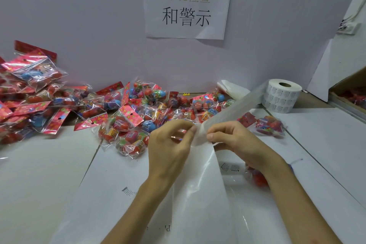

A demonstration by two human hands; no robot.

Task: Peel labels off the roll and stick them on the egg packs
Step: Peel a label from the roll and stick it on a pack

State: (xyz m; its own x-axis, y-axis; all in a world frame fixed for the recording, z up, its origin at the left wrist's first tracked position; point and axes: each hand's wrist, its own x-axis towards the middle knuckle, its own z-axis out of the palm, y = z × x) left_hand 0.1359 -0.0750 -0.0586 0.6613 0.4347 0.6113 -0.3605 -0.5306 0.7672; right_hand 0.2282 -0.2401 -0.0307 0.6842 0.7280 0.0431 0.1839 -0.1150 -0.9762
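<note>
A white label roll [281,96] stands at the back right of the table. Its translucent backing strip [227,113] runs from the roll down to my hands and on toward me. My left hand [168,144] pinches the strip's edge at thumb and fingertips. My right hand [235,140] grips the strip just to the right of it. A heap of clear egg packs [126,117] with red header cards covers the left and middle of the table. One labelled pack [255,176] lies under my right wrist, partly hidden.
Another egg pack [267,125] lies right of my hands. A printed paper sign [188,4] hangs on the back wall. A cardboard box [350,93] with more packs sits at the right edge. White sheets [49,174] cover the table in front.
</note>
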